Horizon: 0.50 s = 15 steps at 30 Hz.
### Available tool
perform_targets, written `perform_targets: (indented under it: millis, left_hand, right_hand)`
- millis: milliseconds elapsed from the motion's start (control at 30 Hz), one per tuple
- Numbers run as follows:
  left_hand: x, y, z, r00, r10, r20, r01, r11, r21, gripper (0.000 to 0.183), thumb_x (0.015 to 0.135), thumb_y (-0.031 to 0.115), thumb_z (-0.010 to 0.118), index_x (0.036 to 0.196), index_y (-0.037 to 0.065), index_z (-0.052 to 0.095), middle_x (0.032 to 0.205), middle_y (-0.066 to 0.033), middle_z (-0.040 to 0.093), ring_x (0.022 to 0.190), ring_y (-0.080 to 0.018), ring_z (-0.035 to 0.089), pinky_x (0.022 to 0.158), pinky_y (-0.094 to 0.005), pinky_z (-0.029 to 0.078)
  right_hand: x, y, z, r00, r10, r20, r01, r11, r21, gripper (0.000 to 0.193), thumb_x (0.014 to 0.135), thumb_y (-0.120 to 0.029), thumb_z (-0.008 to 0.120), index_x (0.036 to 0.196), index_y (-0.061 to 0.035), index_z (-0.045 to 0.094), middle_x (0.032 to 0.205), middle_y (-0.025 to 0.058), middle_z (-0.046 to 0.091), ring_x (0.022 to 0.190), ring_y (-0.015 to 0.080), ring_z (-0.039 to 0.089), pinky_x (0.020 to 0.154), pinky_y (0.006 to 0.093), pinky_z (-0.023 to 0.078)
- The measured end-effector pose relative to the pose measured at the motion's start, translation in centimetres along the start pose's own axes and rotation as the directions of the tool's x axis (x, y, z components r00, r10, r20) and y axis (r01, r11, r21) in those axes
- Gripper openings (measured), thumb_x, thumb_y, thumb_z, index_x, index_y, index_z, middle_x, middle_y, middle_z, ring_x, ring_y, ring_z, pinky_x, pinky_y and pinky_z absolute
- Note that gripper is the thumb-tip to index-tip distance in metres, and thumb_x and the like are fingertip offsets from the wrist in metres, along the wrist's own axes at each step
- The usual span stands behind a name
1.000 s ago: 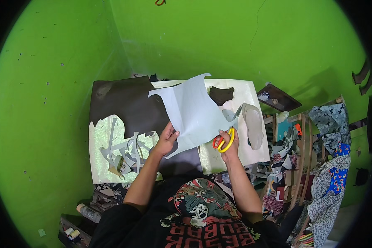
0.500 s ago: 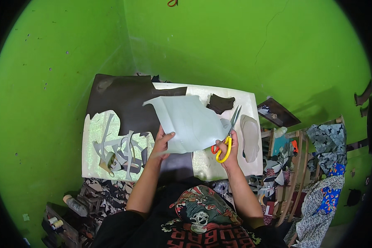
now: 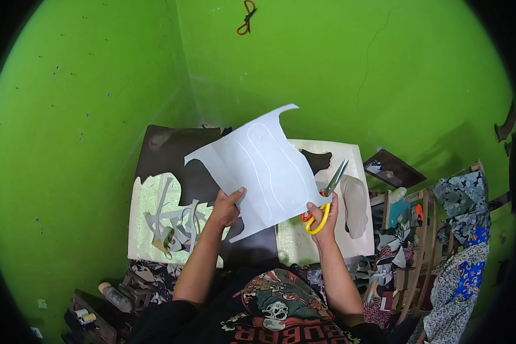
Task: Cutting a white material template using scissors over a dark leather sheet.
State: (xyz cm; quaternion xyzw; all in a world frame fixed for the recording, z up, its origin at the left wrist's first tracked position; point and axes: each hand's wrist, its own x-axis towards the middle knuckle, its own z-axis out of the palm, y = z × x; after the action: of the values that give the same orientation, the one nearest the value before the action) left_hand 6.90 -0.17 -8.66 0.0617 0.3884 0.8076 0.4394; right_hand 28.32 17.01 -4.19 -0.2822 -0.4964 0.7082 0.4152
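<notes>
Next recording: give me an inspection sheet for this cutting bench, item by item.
Surface: pale work board partly covered by a dark leather sheet.
Job's things: light grey sheet with drawn curved outlines, held up above the board; scissors with yellow and orange handles, blades open at its right edge.
Clutter: grey offcut strips on the left; sole-shaped piece on the right.
Hands: left hand pinches the sheet's lower edge; right hand grips the scissors.
Cables: nothing seen; a red cord hangs on the wall.
Surroundings: green walls; patterned fabrics piled at right.
</notes>
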Motion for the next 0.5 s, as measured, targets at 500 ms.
perform_targets:
  millis: [500]
  left_hand:
    - [4.2,3.8,4.2,0.968,0.230,0.099,-0.231,0.973,-0.002,0.045,0.096,0.014,0.065,0.137,0.006,0.049,0.133,-0.0069,0.056,0.123,-0.0216,0.053,0.106,-0.0414,0.041]
  right_hand:
    - [1.3,-2.7,2.0,0.997,0.026,-0.074,-0.025,1.000,0.009,0.045,0.091,-0.007,0.067,0.126,-0.0073,0.039,0.097,0.0080,0.058,0.080,0.0218,0.066,0.074,0.0387,0.060]
